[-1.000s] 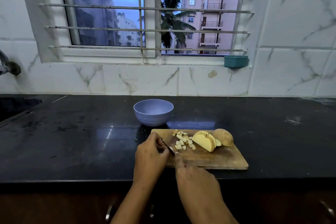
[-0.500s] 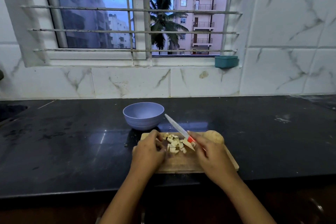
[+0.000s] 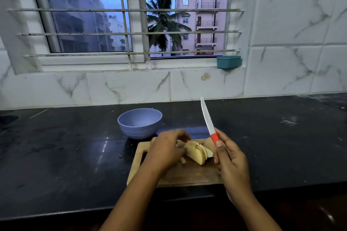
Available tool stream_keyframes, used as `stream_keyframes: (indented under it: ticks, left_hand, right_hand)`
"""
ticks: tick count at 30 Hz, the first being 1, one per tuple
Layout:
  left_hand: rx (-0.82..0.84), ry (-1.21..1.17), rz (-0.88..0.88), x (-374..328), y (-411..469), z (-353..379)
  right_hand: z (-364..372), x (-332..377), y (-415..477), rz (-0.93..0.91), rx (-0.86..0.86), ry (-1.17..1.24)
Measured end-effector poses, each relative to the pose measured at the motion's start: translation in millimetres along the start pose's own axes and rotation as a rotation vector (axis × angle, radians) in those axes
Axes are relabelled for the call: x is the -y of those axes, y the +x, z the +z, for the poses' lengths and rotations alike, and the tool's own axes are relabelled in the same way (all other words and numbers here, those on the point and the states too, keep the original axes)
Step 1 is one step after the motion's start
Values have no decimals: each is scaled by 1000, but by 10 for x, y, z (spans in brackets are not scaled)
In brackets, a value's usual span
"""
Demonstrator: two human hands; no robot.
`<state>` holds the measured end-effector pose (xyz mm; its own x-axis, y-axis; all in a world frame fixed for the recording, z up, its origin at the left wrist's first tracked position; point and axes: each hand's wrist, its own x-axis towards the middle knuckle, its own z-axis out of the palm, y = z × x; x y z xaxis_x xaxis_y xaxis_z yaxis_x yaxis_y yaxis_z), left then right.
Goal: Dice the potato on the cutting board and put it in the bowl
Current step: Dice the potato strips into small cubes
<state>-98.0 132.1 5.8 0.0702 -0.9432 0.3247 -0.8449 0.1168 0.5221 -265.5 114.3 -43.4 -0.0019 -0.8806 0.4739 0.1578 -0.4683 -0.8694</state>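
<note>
potato (image 3: 197, 153) mid-board, bowl (image 3: 139, 123) off to the far left

the potato lies sliced on the cutting board (image 3: 180, 176) just right of the left hand (image 3: 167, 150), whose fingers (image 3: 178, 135) curl over the board (holding dice or not, i cannot tell); the right hand (image 3: 231, 163) grips the knife (image 3: 208, 120) by its red handle, blade up. the bowl stands on the desk (image 3: 65, 155) past the board's far left corner, nearest the left hand.

The bowl (image 3: 139, 127) stands on the counter (image 3: 65, 155) just behind the cutting board (image 3: 180, 176), which bears the potato (image 3: 196, 154).
</note>
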Motion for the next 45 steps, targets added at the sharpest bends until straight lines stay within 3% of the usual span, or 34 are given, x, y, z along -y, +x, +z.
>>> stream_keyframes:
  ticks: [3,11,18,27,31,38,42,45]
  left_hand:
    - [63,168,85,-78,2,150]
    - [49,238,219,-22,22,150]
    - [-62,338,323,5,-36,179]
    - [-200,357,287,52,-170,280]
    - [-188,432,322,23,-186,255]
    - [-374,199,408,138,-320,130]
    - [-522,-29,249,318,-468,-36]
    - [-480,-6,121,447,-563,-94]
  right_hand:
    - [-1,-6,-17,-20,4,10]
    - [-8,-24,-22,-11,-5,14]
    - [-14,-45,-17,1,-25,8]
    - [-7,-6,-29,-20,-25,-13]
    - [-13,-1,-36,-23,-26,-21]
    - [-20,-6,-25,-24,-30,-60]
    - [-1,5,-24,-30,1,-124]
    - [11,58,-23,-118,117,-329]
